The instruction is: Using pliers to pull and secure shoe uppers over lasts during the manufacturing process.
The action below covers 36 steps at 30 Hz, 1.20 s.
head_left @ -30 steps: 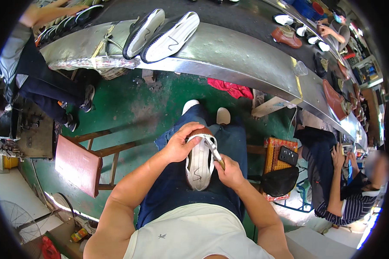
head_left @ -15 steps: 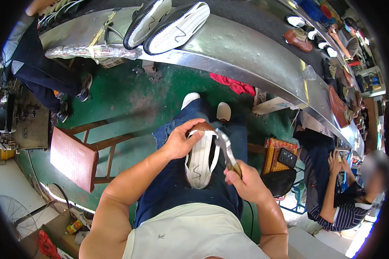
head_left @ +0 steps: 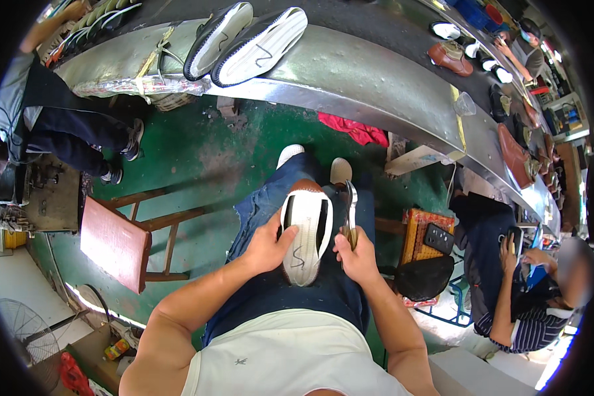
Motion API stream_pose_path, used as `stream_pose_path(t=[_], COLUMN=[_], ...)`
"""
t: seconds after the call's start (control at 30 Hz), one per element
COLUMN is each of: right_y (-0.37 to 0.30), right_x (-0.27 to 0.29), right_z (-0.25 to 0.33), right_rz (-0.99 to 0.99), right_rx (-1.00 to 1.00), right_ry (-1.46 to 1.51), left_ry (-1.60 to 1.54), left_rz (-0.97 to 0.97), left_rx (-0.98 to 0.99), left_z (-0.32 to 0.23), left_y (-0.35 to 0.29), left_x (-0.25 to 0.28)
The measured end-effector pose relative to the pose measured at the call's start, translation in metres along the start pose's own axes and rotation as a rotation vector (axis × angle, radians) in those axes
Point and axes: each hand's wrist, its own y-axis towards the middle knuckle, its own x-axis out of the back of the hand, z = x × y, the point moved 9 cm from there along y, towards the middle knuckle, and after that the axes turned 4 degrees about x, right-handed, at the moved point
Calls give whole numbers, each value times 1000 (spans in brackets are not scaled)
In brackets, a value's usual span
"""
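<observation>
A brown-and-white shoe (head_left: 303, 224) lies over my lap, its pale face turned up and marked with a dark squiggle. Along its right edge a white strip bows outward, leaving a dark gap. My left hand (head_left: 268, 245) grips the shoe's left side, thumb pressed on the pale face. My right hand (head_left: 356, 254) is closed round the handle of a steel tool with a curved head, which looks like lasting pincers (head_left: 352, 204). The tool's head points away from me, just right of the shoe and apart from it.
A metal-edged bench (head_left: 369, 72) curves across the far side, carrying two dark shoes (head_left: 261, 49) and brown shoes (head_left: 521, 158). A stool (head_left: 115, 244) stands left. People are at far left and at right, where one holds a phone (head_left: 516, 241). A woven seat (head_left: 429, 231) holds a key-like black object.
My left hand has slid from the shoe's far tip down to its left side. The tool has moved right, away from the shoe, and turned more upright in my right hand.
</observation>
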Motion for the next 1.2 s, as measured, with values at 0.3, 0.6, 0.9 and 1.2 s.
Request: stream_pose_path(t=[0.3,0.6,0.9,1.2], right_y=[-17,-96,-125,-128], right_x=[2,82,98,86], right_z=[-29,-37,3,0], right_rz=[28,-7,227,318], right_rx=[-16,-237,192,169], right_ry=[-112,16,-497,-668], left_ry=[2,-36,-58,536], left_rz=[162,629,724,60], left_rx=[-50,-104,-190,-515], left_z=[5,-25,-10,-33], left_y=[12,21,46,72], left_x=[-34,-107,-170,-140])
